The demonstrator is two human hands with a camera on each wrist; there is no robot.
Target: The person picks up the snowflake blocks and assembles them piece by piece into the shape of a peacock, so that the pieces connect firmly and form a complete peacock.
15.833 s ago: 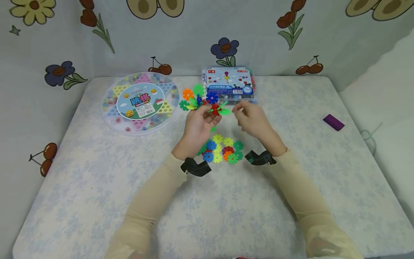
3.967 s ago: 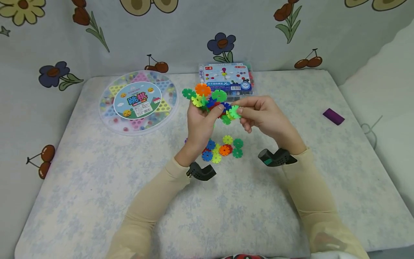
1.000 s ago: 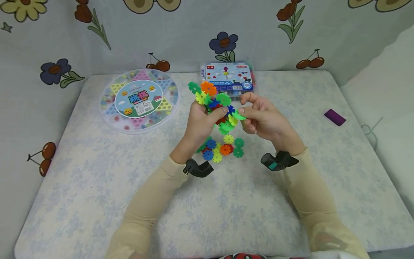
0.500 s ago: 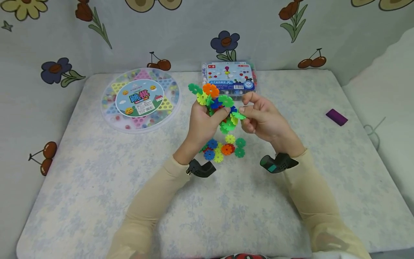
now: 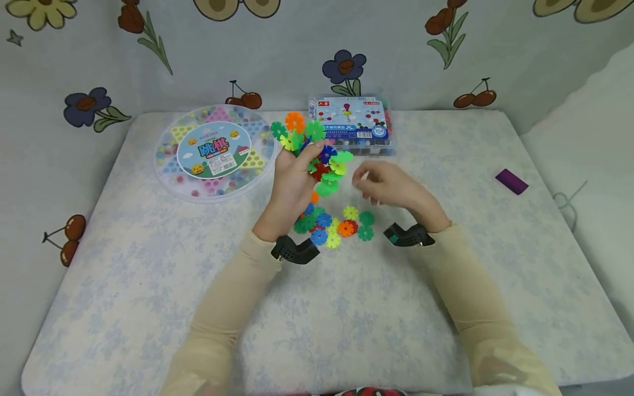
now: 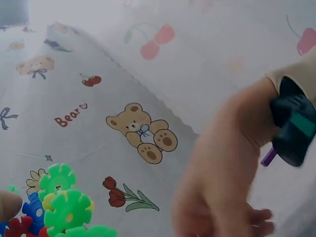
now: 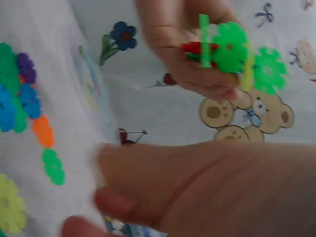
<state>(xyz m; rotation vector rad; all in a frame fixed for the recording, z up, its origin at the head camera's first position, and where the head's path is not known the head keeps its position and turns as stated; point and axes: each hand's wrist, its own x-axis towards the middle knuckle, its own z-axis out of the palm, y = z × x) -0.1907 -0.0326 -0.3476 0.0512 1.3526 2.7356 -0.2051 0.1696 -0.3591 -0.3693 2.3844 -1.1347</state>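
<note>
My left hand grips a cluster of interlocked plastic snowflake discs in green, yellow, orange, blue and red, raised over the table. The thumb lies across its middle, hiding part of it. To the right, my right hand is apart from the cluster, its fingers loosely bent; I see nothing in them. In the left wrist view, green discs show at the lower left, with the blurred right hand beside them. Loose snowflake discs lie on the table below the hands.
A round Chinese checkers set lies at the back left. Behind the hands is a clear box with a blue label. A purple piece lies at the right, near a thin cord by the table edge.
My right hand has let go of the green disc at the cluster's right side and drawn away. That disc stays on the cluster, which my left hand has moved a little left.
</note>
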